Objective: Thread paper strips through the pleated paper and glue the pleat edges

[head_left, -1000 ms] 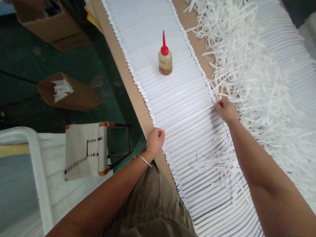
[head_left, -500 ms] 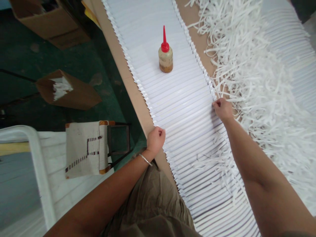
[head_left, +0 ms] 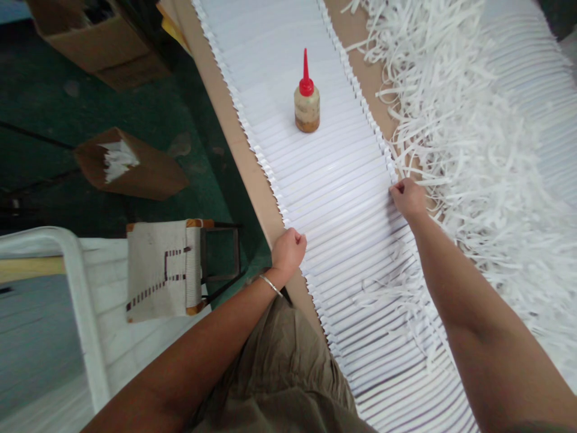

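A long row of overlapping white paper sheets (head_left: 333, 186) runs up the brown table (head_left: 243, 156). My left hand (head_left: 289, 248) is closed in a fist at the left edge of the row, pinching a sheet's end. My right hand (head_left: 406, 196) is closed at the right edge of the row, pinching the same level of the stack beside a heap of white paper strips (head_left: 469, 150). A glue bottle with a red nozzle (head_left: 307, 102) stands upright on the sheets farther up.
A second row of white sheets (head_left: 536, 90) lies at the far right under the strips. On the green floor to the left sit a brown paper bag (head_left: 130, 171), a woven stool (head_left: 169, 267), a cardboard box (head_left: 99, 36) and a white frame (head_left: 76, 288).
Both hands stay pinched at the row's edges; the strip seen a second ago at the right fingers now lies flat. The view has shifted slightly.
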Available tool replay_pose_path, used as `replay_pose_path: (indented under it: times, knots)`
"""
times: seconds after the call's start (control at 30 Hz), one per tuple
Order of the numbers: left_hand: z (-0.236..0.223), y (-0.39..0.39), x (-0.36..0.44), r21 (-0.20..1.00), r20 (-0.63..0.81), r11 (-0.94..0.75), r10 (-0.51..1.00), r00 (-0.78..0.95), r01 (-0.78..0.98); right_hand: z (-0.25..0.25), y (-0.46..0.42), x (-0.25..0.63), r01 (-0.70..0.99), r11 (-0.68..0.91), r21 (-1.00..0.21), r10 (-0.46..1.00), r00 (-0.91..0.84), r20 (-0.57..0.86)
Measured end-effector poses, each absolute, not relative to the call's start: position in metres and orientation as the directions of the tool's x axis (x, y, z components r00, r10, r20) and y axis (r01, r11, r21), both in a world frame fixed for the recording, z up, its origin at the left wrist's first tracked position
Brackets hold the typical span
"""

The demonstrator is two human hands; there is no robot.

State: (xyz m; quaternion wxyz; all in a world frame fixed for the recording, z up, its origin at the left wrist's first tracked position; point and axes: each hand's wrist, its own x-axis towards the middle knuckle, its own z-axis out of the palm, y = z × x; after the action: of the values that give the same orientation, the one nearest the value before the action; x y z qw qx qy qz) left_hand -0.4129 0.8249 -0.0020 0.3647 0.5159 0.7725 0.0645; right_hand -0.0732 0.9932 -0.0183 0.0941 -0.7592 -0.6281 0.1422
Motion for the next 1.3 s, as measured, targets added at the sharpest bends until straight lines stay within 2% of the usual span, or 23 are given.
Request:
replay_pose_path:
  times: [0.13, 0.2, 0.3, 0.37, 0.43, 0.5, 0.6, 0.7, 0.77, 0.83, 0.97, 1.03, 1.2, 1.3]
  knots:
    - [-0.004, 0.826, -0.418, 0.443, -0.504, 0.444, 0.842, -0.194, 0.779, -0.001, 0.979, -0.079, 0.922, -0.229, -0.311, 0.971, 0.237, -0.014]
    - [-0.004, 0.823, -0.423, 0.445, -0.491, 0.438, 0.849, -0.196, 0.781, 0.014, 0.957, -0.080, 0.931, -0.172, -0.323, 0.984, 0.176, -0.017]
    - [0.000, 0.813, -0.430, 0.486, -0.443, 0.403, 0.879, -0.180, 0.775, 0.038, 0.901, -0.080, 0.912, -0.024, -0.410, 0.960, -0.093, -0.263]
    - [0.003, 0.802, -0.431, 0.545, -0.422, 0.366, 0.897, -0.130, 0.754, 0.052, 0.855, -0.083, 0.859, 0.067, -0.507, 0.842, -0.321, -0.433]
    - [0.006, 0.789, -0.425, 0.619, -0.425, 0.322, 0.904, -0.039, 0.716, 0.059, 0.813, -0.090, 0.799, 0.134, -0.586, 0.721, -0.484, -0.495]
    - [0.009, 0.775, -0.412, 0.697, -0.441, 0.281, 0.894, 0.085, 0.660, 0.060, 0.780, -0.100, 0.782, 0.229, -0.580, 0.660, -0.563, -0.498]
    - [0.012, 0.755, -0.386, 0.802, -0.432, 0.220, 0.855, 0.286, 0.556, 0.057, 0.753, -0.119, 0.832, 0.381, -0.403, 0.631, -0.553, -0.544]
    - [0.015, 0.741, -0.364, 0.876, -0.339, 0.114, 0.836, 0.432, 0.468, 0.058, 0.747, -0.135, 0.876, 0.418, -0.243, 0.638, -0.473, -0.608]
    - [0.017, 0.737, -0.354, 0.901, -0.288, 0.063, 0.828, 0.481, 0.430, 0.062, 0.750, -0.141, 0.882, 0.405, -0.242, 0.663, -0.465, -0.586]
    - [0.020, 0.737, -0.346, 0.907, -0.270, 0.040, 0.819, 0.506, 0.419, 0.066, 0.754, -0.145, 0.869, 0.391, -0.305, 0.695, -0.495, -0.521]
    - [0.025, 0.742, -0.335, 0.871, -0.327, 0.037, 0.788, 0.522, 0.490, 0.072, 0.760, -0.146, 0.847, 0.367, -0.386, 0.738, -0.517, -0.433]
    - [0.027, 0.743, -0.333, 0.832, -0.389, 0.060, 0.771, 0.504, 0.551, 0.071, 0.757, -0.143, 0.858, 0.376, -0.350, 0.731, -0.507, -0.456]
    - [0.024, 0.744, -0.338, 0.792, -0.466, 0.147, 0.772, 0.432, 0.592, 0.060, 0.744, -0.133, 0.881, 0.454, -0.135, 0.713, -0.449, -0.538]
    - [0.024, 0.746, -0.340, 0.835, -0.410, 0.125, 0.791, 0.455, 0.536, 0.059, 0.746, -0.138, 0.886, 0.425, -0.187, 0.756, -0.461, -0.464]
